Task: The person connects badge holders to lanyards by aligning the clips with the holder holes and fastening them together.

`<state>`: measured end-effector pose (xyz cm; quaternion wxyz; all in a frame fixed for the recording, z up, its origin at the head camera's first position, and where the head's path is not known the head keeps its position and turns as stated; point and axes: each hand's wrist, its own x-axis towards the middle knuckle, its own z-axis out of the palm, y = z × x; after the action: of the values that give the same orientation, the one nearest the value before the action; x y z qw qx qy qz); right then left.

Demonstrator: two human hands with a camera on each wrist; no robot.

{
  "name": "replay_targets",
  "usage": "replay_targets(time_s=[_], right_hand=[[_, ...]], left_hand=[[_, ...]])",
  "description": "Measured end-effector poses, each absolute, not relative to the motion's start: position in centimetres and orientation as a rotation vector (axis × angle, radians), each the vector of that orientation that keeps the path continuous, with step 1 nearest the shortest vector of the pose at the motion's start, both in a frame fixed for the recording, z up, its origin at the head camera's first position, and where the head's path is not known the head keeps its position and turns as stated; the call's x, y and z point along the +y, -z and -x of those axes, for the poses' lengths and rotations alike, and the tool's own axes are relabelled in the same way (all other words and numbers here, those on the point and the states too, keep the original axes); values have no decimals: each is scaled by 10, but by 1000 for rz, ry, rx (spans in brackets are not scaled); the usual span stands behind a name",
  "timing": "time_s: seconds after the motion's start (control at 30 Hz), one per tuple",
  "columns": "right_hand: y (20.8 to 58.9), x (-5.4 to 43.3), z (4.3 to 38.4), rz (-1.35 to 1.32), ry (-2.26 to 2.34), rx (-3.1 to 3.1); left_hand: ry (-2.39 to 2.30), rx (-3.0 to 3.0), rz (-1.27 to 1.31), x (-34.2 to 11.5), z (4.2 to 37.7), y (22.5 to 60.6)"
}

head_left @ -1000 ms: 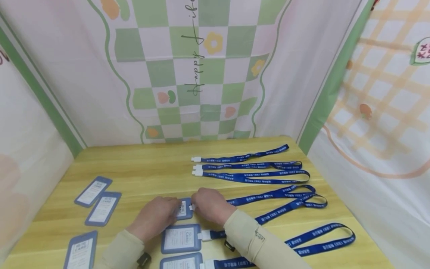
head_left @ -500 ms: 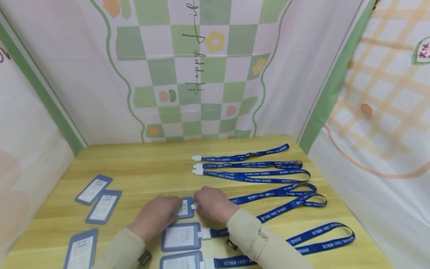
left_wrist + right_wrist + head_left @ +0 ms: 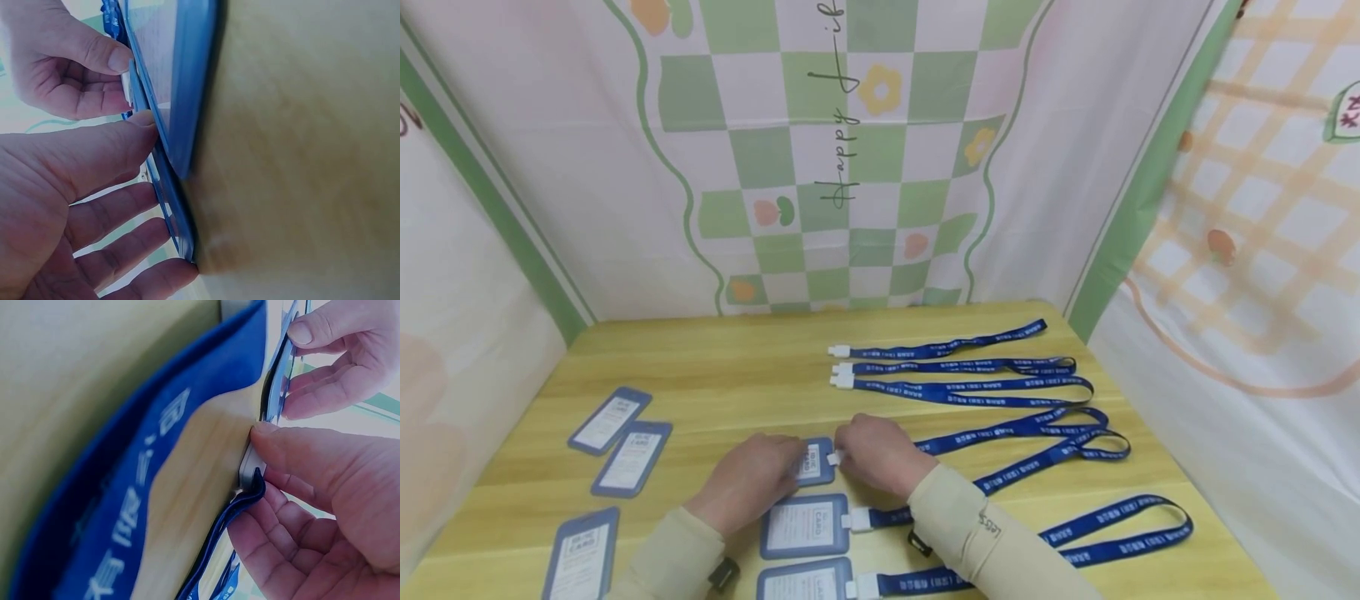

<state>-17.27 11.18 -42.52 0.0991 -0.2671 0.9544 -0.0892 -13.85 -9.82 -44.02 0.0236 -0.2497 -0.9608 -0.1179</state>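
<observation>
My left hand (image 3: 751, 479) grips a blue-framed badge holder (image 3: 820, 463) by its edges, thumb on one side and fingers on the other in the left wrist view. At the holder's right end, my right hand (image 3: 880, 454) pinches the white clip (image 3: 250, 467) of a blue lanyard (image 3: 970, 438) between thumb and fingers. Clip and holder meet end to end; fingers partly hide the joint, so I cannot tell whether they are hooked together. Just below lie two more badge holders, one in the middle (image 3: 805, 526) and one lower (image 3: 805, 582), each with a lanyard clip at its right end.
Three loose badge holders lie at the left: an upper one (image 3: 610, 421), a second (image 3: 632, 458) and a lower one (image 3: 580, 557). Three lanyards with white clips, one being the top lanyard (image 3: 940, 347), lie toward the back of the wooden table (image 3: 715, 358). Printed curtains surround it.
Both hands keep their hold on the badge holder and clip. The right hand has shifted very slightly to the right, and the badge holder with it.
</observation>
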Motion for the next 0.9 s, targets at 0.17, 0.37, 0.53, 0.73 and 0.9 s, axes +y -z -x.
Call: replay_targets(time_s=[0.17, 0.37, 0.53, 0.73, 0.9], right_hand=[[426, 110, 173, 806, 251, 2835], [426, 108, 173, 809, 218, 2851], [423, 105, 173, 820, 166, 2851], [420, 104, 174, 861, 96, 2850], [422, 103, 173, 837, 112, 2851]], left_hand=[[349, -2953, 790, -98, 140, 441], [343, -2971, 774, -96, 141, 441], [316, -2969, 775, -94, 142, 440], [305, -2983, 773, -92, 142, 439], [321, -3011, 742, -92, 141, 437]])
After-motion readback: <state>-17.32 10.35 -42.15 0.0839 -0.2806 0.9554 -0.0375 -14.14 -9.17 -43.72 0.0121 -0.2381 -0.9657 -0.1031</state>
